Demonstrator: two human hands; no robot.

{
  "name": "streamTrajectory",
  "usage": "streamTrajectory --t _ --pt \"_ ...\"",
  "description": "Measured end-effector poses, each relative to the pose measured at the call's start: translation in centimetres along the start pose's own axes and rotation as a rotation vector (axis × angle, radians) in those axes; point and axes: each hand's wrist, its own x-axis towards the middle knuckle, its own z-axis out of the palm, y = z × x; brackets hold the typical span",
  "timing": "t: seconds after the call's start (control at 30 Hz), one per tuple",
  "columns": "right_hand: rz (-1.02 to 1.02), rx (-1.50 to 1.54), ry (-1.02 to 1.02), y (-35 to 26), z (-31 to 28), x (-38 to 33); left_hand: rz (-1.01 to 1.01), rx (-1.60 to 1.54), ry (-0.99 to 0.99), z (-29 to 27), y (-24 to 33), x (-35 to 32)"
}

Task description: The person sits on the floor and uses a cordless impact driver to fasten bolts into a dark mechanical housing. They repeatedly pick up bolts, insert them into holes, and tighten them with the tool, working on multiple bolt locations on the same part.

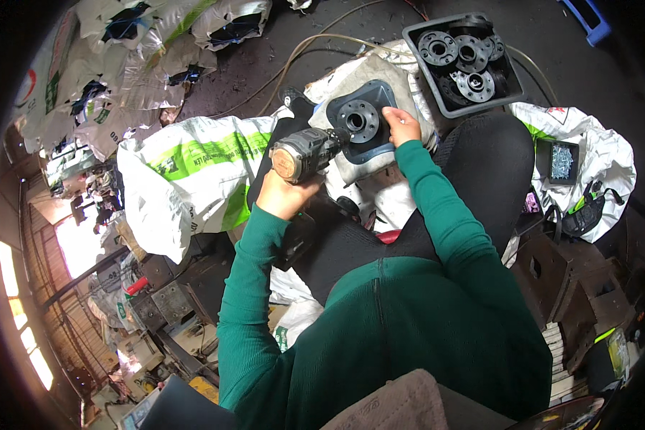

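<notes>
My left hand (287, 195) is wrapped round the grip of a cordless drill (309, 152). The drill's nose points right and reaches the lower left rim of a dark round flange (368, 123); whether its bit touches is too small to tell. Several holes ring the flange's wide centre bore. It rests on a blue-grey metal plate (374, 155) with curved sides, which lies on a pale padded bundle (352, 170) between my legs. Beside the plate's right edge is my right hand (403, 126), thumb and fingers pinched together; anything between them is hidden.
A grey bin (448, 112) of dark flanges stands at the far right. Further right, a small black box (560, 163) of screws sits on a white sack (603, 140). White-and-green sacks (186, 161) lie at left. A hose (294, 51) crosses the floor behind.
</notes>
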Motion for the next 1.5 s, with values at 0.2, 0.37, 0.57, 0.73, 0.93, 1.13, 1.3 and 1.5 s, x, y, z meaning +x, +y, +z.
streamTrajectory --t 0.2,0.37,0.57,0.73,0.93,1.13,1.3,1.5 --pt "0.145 0.593 -0.554 -3.6 -1.7 -4.4 0.056 -0.161 -0.001 -0.2 2.9 -3.4" --pt "0.186 0.718 -0.703 -4.9 -1.7 -6.6 0.219 -0.204 0.103 1.0 4.1 -4.6" --pt "0.154 0.576 -0.765 -5.0 -1.4 -7.1 0.028 -0.154 0.082 1.0 4.0 -5.2" --pt "0.055 0.25 -0.81 -5.2 -1.2 -7.1 0.136 -0.169 0.109 0.0 3.8 -5.0" --pt "-0.063 0.098 -0.804 -4.9 -1.0 -6.8 0.241 -0.043 0.071 -0.9 3.8 -4.8" --pt "-0.158 0.011 -0.83 -4.8 -0.9 -6.6 0.143 -0.175 0.046 -1.2 4.3 -4.9" --pt "-0.208 -0.09 -0.853 -4.9 -1.0 -6.6 0.201 -0.107 0.022 -2.0 4.2 -4.8" --pt "-0.509 -0.27 -0.745 -4.2 -0.4 -6.3 0.102 -0.082 -0.025 -1.8 4.2 -4.0"
